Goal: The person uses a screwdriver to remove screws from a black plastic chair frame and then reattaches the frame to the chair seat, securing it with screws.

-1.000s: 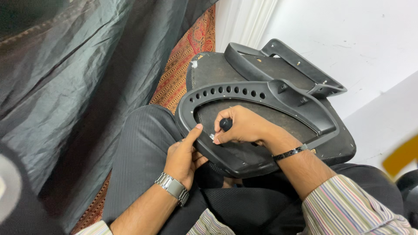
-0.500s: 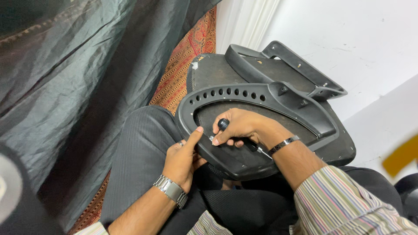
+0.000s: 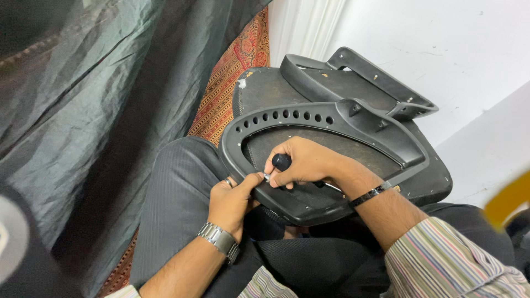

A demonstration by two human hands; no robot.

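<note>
A black plastic chair part (image 3: 309, 118), curved with a row of holes, rests on my lap over a black padded seat (image 3: 265, 91). My right hand (image 3: 306, 163) is closed around a black-handled screwdriver (image 3: 281, 161), its tip down at the part's near rim. My left hand (image 3: 232, 201) pinches a small silver screw (image 3: 266, 177) at that same spot, thumb and forefinger touching the rim. A metal watch sits on my left wrist and a thin black band on my right.
A dark shiny cloth (image 3: 83, 110) hangs at the left. A red patterned fabric (image 3: 232, 83) lies beyond my knee. A white wall (image 3: 441, 44) stands behind the chair parts. A yellow blurred object (image 3: 508, 198) shows at the right edge.
My right hand has shifted slightly left along the rim with the screwdriver. My left thumb and finger have closed in on the screw under the tip.
</note>
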